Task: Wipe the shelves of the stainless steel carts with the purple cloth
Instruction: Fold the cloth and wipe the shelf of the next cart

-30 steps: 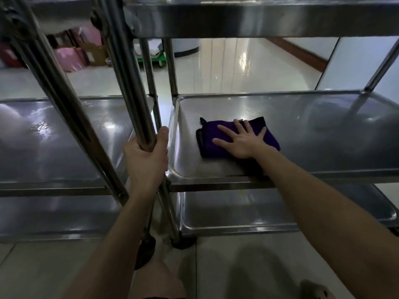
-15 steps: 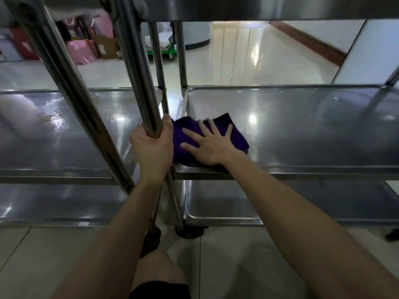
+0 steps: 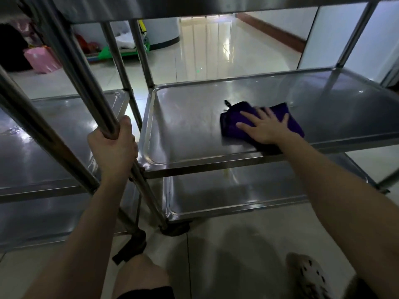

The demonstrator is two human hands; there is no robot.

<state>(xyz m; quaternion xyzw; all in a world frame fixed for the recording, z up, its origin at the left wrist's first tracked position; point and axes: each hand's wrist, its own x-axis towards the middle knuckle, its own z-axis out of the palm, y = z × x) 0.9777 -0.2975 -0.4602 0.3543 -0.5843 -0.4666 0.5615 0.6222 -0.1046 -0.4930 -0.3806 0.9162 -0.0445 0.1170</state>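
Folded purple cloth (image 3: 232, 120), soft fabric, approx. rectangular, lies flat on the glossy stainless steel mid shelf (image 3: 190, 126) of the r/h cart, close to its front edge. Long axis runs L–R along that edge, w/ a small loop at the far-left corner. Right hand (image 3: 266, 128) presses flat on top, fingers straight & spread. Left hand (image 3: 114, 145) is clenched round the round steel post (image 3: 86, 78) at the shelf's front-left corner.
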